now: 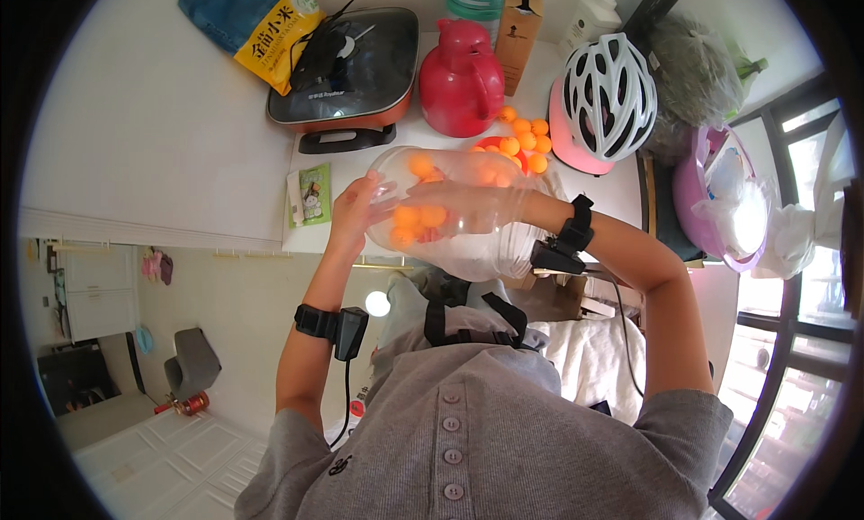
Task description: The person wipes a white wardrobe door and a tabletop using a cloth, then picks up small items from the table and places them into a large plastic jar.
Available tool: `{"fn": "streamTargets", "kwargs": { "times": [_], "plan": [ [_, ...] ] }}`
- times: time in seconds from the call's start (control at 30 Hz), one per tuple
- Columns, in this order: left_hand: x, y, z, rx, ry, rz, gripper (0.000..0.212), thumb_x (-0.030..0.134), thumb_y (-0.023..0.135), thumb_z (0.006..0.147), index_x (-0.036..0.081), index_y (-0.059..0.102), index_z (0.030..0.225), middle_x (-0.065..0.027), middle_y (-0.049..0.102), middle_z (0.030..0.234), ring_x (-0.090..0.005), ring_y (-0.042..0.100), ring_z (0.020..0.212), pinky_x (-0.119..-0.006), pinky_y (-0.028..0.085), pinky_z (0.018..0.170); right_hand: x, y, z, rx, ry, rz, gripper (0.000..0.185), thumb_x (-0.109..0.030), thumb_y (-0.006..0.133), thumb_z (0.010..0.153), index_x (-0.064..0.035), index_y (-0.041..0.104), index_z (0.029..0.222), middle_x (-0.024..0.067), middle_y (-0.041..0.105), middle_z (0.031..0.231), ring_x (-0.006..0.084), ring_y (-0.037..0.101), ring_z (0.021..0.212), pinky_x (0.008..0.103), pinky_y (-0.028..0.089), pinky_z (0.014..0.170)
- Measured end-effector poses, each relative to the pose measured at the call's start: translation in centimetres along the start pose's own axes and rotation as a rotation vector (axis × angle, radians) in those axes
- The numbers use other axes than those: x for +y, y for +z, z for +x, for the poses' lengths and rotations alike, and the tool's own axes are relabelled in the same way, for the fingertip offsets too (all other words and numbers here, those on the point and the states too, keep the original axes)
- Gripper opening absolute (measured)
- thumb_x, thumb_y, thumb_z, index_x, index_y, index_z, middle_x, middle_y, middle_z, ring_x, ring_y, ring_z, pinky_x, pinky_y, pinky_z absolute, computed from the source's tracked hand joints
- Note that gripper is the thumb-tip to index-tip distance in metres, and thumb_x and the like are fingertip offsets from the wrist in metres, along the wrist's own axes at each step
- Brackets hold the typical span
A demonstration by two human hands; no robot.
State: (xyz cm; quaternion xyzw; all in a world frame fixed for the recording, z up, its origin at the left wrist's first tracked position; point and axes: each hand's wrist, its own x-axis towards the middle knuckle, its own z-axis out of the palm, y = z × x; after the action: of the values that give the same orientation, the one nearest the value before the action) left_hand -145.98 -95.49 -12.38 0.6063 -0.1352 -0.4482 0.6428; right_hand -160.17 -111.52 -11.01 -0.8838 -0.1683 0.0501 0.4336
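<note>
A large clear plastic jar [466,255] lies on its side above the table's front edge, its mouth towards the right. My left hand [354,208] grips its base end from the left. Through the mouth reaches my right hand [452,197], inside the jar up to the wrist and blurred by the plastic; whether its fingers hold a ball I cannot tell. Several orange table tennis balls [418,217] lie inside around those fingers. Behind the jar, more orange balls [528,142] rest on the table and in a red dish [487,142], partly hidden by the jar.
Along the back stand an electric skillet [358,67] with a glass lid, a red thermos jug [459,81], a cardboard box [520,40] and a white helmet [611,98]. A green packet [312,194] lies left of the jar. At right is a purple basin [688,175].
</note>
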Motion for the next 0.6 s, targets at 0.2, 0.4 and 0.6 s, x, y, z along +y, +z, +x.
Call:
{"fn": "streamTargets", "kwargs": {
  "times": [0.2, 0.4, 0.6],
  "plan": [
    [-0.2, 1.3, -0.1, -0.013, -0.01, 0.043, 0.045, 0.038, 0.057, 0.08, -0.003, 0.052, 0.099, -0.0152, 0.058, 0.098, -0.0234, 0.06, 0.082, -0.028, 0.049, 0.069, 1.4, 1.9, -0.9, 0.013, 0.021, 0.013, 0.053, -0.023, 0.055, 0.08, -0.008, 0.035, 0.126, 0.0109, 0.038, 0.126, 0.0237, 0.034, 0.116, 0.0356, 0.024, 0.099],
    [-0.3, 0.8, 0.4, 0.028, 0.015, 0.094, 0.044, 0.039, 0.057, 0.08, -0.002, 0.053, 0.096, -0.0141, 0.059, 0.096, -0.022, 0.061, 0.079, -0.027, 0.049, 0.067, -0.3, 1.4, -2.3, 0.003, 0.225, 0.082, 0.052, -0.024, 0.057, 0.078, -0.0091, 0.037, 0.124, 0.01, 0.039, 0.123, 0.0224, 0.035, 0.113, 0.0348, 0.026, 0.096],
    [-0.5, 0.6, 0.7, 0.056, -0.018, 0.112, 0.047, 0.038, 0.052, 0.083, -0.003, 0.049, 0.105, -0.0158, 0.057, 0.1, -0.0249, 0.06, 0.082, -0.031, 0.049, 0.07, -0.2, 2.4, -2.6, 0.027, 0.118, 0.054, 0.048, -0.023, 0.059, 0.077, -0.0092, 0.04, 0.119, 0.0091, 0.044, 0.111, 0.0198, 0.042, 0.1, 0.0315, 0.033, 0.087]
  ]
}}
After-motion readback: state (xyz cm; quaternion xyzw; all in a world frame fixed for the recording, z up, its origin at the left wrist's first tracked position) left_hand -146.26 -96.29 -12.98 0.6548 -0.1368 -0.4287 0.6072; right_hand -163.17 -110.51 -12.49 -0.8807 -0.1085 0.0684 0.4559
